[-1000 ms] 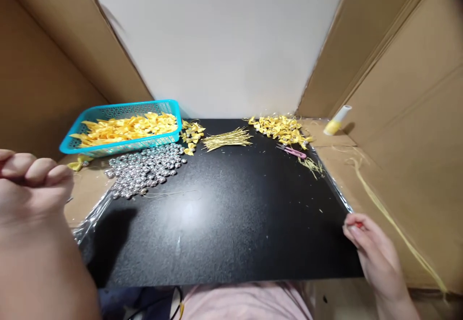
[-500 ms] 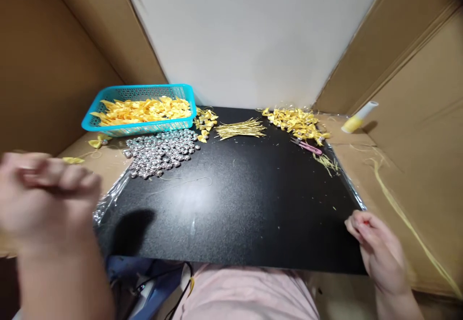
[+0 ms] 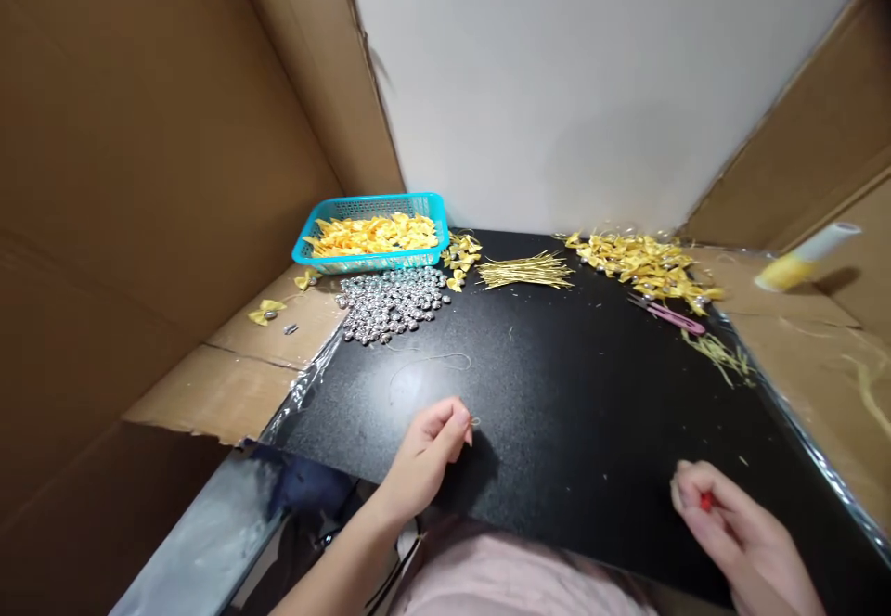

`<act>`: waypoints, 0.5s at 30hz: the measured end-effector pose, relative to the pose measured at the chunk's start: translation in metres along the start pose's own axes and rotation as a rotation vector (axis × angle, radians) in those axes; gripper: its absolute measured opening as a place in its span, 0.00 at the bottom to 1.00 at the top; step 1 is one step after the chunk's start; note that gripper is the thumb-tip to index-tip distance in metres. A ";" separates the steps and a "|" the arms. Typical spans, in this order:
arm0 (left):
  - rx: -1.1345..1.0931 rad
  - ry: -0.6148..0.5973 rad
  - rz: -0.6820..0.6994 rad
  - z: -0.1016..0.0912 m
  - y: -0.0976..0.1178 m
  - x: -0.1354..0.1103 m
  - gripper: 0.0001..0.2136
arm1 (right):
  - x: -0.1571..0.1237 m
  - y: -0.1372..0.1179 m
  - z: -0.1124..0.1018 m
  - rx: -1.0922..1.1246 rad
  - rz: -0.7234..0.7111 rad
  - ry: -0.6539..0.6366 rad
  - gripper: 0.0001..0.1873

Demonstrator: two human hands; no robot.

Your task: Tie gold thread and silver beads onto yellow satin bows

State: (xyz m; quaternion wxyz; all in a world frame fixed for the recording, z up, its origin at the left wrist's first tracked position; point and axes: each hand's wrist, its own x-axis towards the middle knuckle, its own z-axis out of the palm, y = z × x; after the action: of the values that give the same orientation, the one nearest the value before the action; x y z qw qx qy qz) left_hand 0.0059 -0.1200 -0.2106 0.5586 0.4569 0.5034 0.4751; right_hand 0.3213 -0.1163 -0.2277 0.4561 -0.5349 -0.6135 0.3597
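Observation:
My left hand [image 3: 432, 442] is closed in a pinch over the front part of the black tabletop [image 3: 557, 393]. A short loop of thin thread [image 3: 476, 422] sticks out past its fingertips. Off to the right, my right hand [image 3: 734, 519] is curled closed near the front edge, with a small red thing [image 3: 706, 502] showing between its fingers; its kind is unclear. A pale loose thread [image 3: 435, 357] lies on the table beyond my left hand. Behind it spreads a heap of silver beads [image 3: 393, 305].
A turquoise basket [image 3: 299, 250] holds yellow ribbon bows. Gold wire ties [image 3: 525, 270] lie at the back centre. Finished-looking bows with beads [image 3: 637, 263], pink thread snips [image 3: 672, 316] and thread scraps [image 3: 720, 356] are at the right. A yellow thread spool [image 3: 800, 261] rests on cardboard.
My left hand has come down from the far left to the front middle of the table. The view has turned left. My right hand stays closed near the right front edge.

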 end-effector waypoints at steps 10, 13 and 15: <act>0.051 0.032 -0.019 -0.008 -0.007 0.002 0.22 | 0.003 -0.020 0.016 -0.044 -0.041 -0.214 0.18; 0.123 0.031 -0.004 -0.010 -0.006 0.003 0.22 | 0.004 -0.022 0.017 -0.019 -0.030 -0.214 0.17; 0.171 0.043 0.007 -0.010 -0.004 0.003 0.22 | 0.004 -0.023 0.017 0.002 -0.036 -0.209 0.16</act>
State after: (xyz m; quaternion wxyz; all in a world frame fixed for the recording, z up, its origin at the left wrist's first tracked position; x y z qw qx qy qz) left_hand -0.0039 -0.1173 -0.2161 0.5048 0.4946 0.5524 0.4420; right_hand 0.2973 -0.1152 -0.2113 0.3964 -0.4830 -0.6669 0.4060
